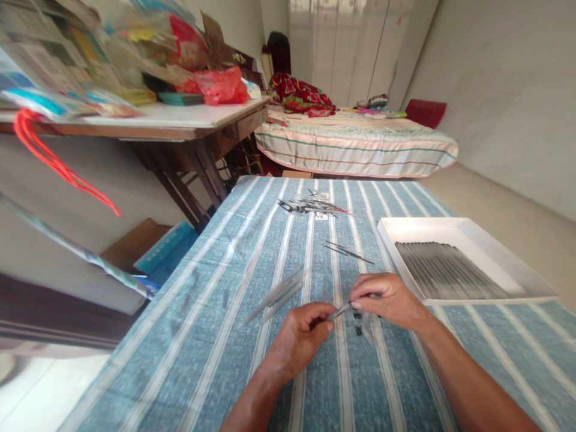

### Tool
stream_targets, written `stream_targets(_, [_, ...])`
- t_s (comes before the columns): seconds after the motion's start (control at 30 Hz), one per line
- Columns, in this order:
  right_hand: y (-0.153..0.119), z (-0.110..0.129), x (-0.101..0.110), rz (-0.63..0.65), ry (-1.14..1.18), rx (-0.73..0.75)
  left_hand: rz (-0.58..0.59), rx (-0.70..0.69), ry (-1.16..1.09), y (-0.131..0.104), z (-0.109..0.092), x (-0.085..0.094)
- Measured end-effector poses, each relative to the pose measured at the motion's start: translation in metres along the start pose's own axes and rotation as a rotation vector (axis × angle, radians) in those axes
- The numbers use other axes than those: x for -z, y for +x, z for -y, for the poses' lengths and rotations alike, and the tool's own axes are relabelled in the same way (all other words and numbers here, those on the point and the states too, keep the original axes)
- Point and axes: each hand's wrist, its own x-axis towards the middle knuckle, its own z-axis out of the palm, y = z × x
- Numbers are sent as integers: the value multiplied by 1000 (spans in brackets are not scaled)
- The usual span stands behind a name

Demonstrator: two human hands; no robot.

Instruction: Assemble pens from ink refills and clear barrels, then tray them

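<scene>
Over the striped blue cloth, my left hand [310, 327] is closed in a pinch on a thin grey strip [342, 310], perhaps a translucent sleeve. At its far end my right hand [387, 297] pinches too, with a small dark bit at its fingertips; whether that is a separate piece I cannot tell. Below the right hand lie small black pieces [359, 330]. Several slender grey strips [279, 293] rest to the left of my hands. Beyond the hands are a few thin dark sticks [347, 252].
An open white box [499, 264] at right holds a row of slim dark grey rods [450, 270]. Farther back on the cloth [216, 288] is a loose pile of dark thin pieces [315, 206]. A cluttered desk [189, 120] stands left; a bed [355, 144] is behind.
</scene>
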Motion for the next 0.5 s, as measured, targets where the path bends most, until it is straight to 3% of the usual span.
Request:
stream_targets(0.23, [0, 1, -1, 52, -40, -41, 67, 8, 76, -1, 3, 2])
stream_targets(0.5, [-3, -6, -5, 60, 35, -245, 73, -18, 206, -1, 1, 3])
